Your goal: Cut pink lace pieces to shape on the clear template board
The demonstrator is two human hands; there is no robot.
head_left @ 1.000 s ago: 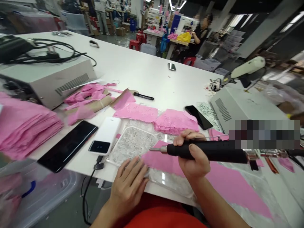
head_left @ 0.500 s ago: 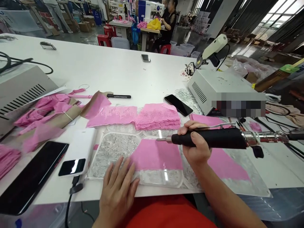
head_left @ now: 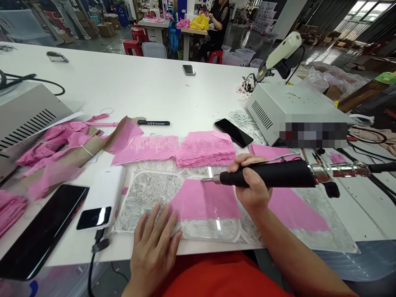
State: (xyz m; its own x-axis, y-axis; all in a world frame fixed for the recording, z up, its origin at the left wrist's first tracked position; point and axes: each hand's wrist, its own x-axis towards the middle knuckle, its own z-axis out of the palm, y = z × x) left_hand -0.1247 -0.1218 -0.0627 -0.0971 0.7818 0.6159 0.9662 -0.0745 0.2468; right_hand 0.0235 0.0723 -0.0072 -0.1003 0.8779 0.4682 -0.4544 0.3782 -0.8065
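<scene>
Red stools point(head_left: 132, 47) on grey floor point(head_left: 107, 48).

Cut off, covered and blurred
The left edge crops the vented box point(head_left: 34, 117) and large phone point(head_left: 40, 235); the top edge cuts off the head of the seated person point(head_left: 219, 22); the right hand point(head_left: 254, 183) covers part of the black tool point(head_left: 287, 173); pixelation hides the front of the pale box point(head_left: 293, 101)

We are in a garment workshop: a white sewing machine point(head_left: 202, 7) stands at a far workstation, and pink lace-patterned fabric pieces point(head_left: 206, 149) lie stacked on our long white table point(head_left: 130, 88).
</scene>
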